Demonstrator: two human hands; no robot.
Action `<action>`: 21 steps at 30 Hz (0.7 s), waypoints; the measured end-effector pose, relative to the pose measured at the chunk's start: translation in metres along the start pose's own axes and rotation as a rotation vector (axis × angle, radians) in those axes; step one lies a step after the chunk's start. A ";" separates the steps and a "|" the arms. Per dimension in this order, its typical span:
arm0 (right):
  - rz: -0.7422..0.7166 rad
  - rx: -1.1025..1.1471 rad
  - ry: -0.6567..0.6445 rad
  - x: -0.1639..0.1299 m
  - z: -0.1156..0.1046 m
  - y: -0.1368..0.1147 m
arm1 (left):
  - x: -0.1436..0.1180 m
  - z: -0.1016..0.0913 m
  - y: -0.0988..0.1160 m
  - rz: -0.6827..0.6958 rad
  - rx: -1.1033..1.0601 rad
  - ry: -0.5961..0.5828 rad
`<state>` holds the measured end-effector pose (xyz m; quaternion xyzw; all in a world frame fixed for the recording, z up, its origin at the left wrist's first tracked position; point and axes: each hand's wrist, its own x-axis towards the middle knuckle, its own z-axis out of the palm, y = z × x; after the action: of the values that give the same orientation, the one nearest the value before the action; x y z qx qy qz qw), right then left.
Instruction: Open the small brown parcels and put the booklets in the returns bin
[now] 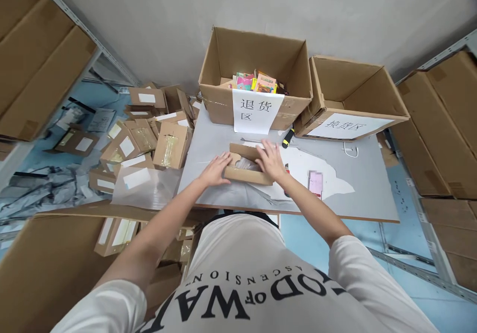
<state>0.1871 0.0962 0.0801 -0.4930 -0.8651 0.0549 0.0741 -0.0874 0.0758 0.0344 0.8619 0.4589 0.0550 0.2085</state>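
Observation:
A small flat cardboard mailer box lies open on the grey table top, with a crinkled clear bag showing inside it. My left hand presses against the box's left end. My right hand rests on its right side and its raised flap. Both hands grip the box between them.
Behind the box stands a large open carton with a white paper label and colourful packets inside; an empty labelled carton stands to its right. A yellow-black screwdriver and a pink card lie on the table. Several small mailer boxes are heaped at left.

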 end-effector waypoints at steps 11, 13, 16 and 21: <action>0.074 -0.072 -0.429 -0.048 0.013 -0.064 | 0.017 0.003 -0.030 0.083 -0.031 -0.150; 0.028 -0.070 -0.396 -0.058 0.022 -0.067 | 0.017 0.002 -0.029 0.069 -0.011 -0.174; -0.046 -0.027 -0.308 -0.074 0.039 -0.069 | 0.015 0.001 -0.027 0.058 0.000 -0.188; -0.129 0.049 -0.233 -0.098 0.069 -0.063 | 0.014 0.001 -0.022 0.051 -0.013 -0.180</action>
<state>0.1705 -0.0221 0.0157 -0.4247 -0.8962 0.1279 -0.0113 -0.0959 0.0976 0.0236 0.8733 0.4160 -0.0144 0.2531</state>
